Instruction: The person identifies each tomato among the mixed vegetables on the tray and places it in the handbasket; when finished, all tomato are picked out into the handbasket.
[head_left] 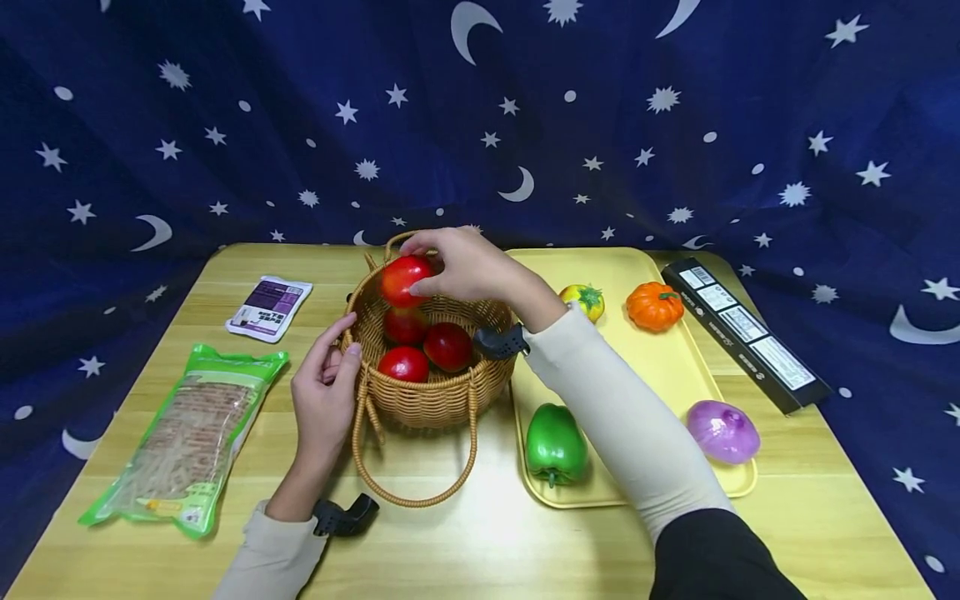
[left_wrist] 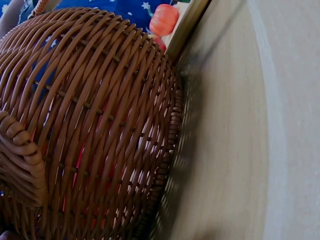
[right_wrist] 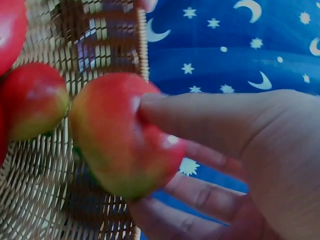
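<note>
A wicker basket with two looped handles stands near the table's middle. Inside it lie several glossy red fruits. My right hand holds a mango-shaped fruit, here called a mango, red shading to yellow-green, over the basket's far left part. The thumb presses one side and the fingers curl behind it. My left hand grips the basket's left rim, index finger along the edge and thumb beside it. In the left wrist view, the woven side of the basket fills much of the picture, red showing through the gaps.
Right of the basket is a yellow tray with a green bell pepper, an orange pumpkin, a yellow-green fruit and a purple onion. A black box lies beyond. Left are a green-edged food packet and a pouch.
</note>
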